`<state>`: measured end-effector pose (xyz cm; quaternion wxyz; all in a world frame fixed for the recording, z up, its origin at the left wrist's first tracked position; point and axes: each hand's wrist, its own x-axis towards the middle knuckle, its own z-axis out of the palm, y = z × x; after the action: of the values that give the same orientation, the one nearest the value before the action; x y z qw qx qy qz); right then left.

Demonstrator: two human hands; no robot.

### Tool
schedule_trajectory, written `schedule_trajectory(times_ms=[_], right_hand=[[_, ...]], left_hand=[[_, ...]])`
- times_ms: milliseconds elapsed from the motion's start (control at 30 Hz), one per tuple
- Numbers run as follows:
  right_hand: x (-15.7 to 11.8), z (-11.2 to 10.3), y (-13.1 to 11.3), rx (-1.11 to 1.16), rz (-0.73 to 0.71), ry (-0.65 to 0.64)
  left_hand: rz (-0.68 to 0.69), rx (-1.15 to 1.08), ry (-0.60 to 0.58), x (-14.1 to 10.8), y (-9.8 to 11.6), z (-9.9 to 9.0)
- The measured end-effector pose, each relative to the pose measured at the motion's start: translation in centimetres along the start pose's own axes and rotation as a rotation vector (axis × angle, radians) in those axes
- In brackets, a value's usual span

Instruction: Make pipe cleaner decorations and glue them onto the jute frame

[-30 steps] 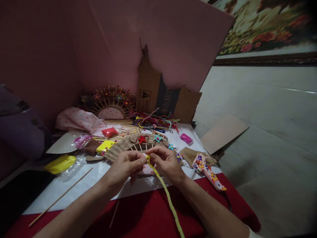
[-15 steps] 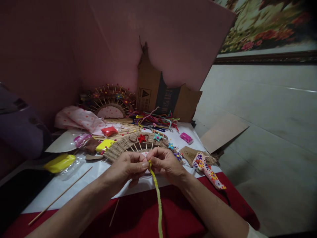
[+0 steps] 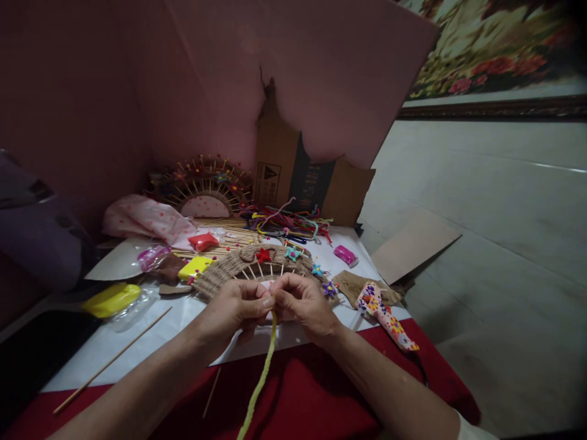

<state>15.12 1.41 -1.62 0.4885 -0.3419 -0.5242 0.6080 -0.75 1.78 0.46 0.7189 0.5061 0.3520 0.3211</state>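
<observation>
Both hands meet in the middle, with fingertips pinched together at the top of a yellow pipe cleaner (image 3: 262, 382). My left hand (image 3: 241, 308) is closed on it, thumb against forefinger. My right hand (image 3: 305, 302) pinches the same end from the other side; the fingers cover that end's shape. The rest of the pipe cleaner dangles down over the red cloth. Just behind the hands lies a half-round twine-wrapped piece (image 3: 220, 275) with wooden spokes, bearing a red star (image 3: 263, 255), a turquoise star (image 3: 293, 253) and other small flowers.
A finished-looking spoked fan piece (image 3: 206, 205) leans at the back. Bundled pipe cleaners (image 3: 293, 223) lie before torn cardboard (image 3: 275, 162). Clay packets, including a yellow one (image 3: 112, 300), sit left. At right is a flower-patterned glue gun-shaped object (image 3: 385, 315). A stick (image 3: 114, 360) lies front left.
The hanging length of the yellow pipe cleaner has swung to the left. Its pinched end has turned slightly between my fingers; my hands stay nearly in place.
</observation>
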Motion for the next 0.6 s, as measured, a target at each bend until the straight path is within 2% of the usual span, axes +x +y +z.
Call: schedule_trajectory(times_ms=[133,333,600], right_hand=[[-0.04,0.38,0.21,-0.059,-0.061,0.045],[-0.03,0.44,0.22,0.111,0.047,0.069],[-0.17,0.89,-0.4,0.055,0.057,0.089]], left_hand=[[0.027,0.033,0.048,0.19,-0.27,0.21],[0.066,0.001,0.104,0.18,0.22,0.4],[0.149,0.021,0.218,0.08,0.62,0.07]])
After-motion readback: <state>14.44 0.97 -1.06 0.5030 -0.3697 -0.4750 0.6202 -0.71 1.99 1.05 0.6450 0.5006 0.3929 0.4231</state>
